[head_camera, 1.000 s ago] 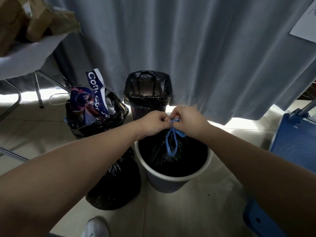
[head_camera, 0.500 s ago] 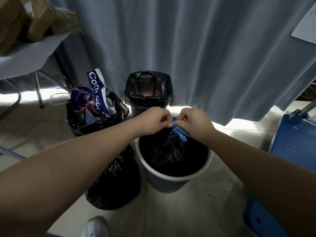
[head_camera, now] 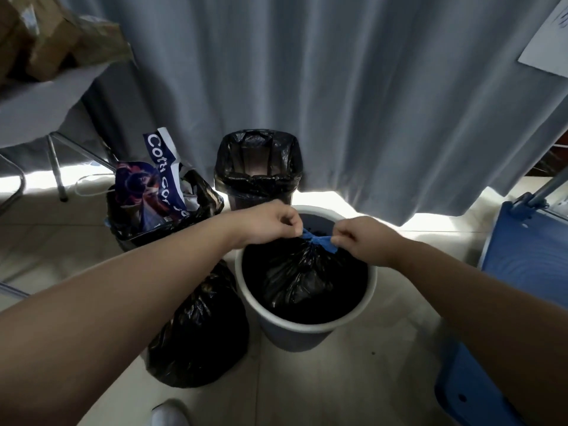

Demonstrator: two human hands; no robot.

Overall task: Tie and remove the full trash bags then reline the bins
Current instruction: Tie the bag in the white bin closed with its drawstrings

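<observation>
Center of frame: left hand (head_camera: 270, 222) and right hand (head_camera: 362, 241) each pinching one end of a blue drawstring (head_camera: 316, 239), stretched taut across the gathered neck of a black trash bag (head_camera: 295, 278) sitting inside a round white-rimmed bin (head_camera: 295, 336). Just behind, upper center: tall bin (head_camera: 258, 167) lined in black. Left: open black bag (head_camera: 203, 198) stuffed with printed paper bags (head_camera: 147, 186). Lower left, on the floor (head_camera: 353, 379): bulging black bag (head_camera: 196, 333).

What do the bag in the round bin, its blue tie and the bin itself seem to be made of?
Bag: thin black plastic film, glossy; it crinkles and glints.
Tie: probably a soft blue plastic strip; it looks flat and twisted.
Bin: likely rigid plastic, matte grey, with a smooth pale rim.
</observation>
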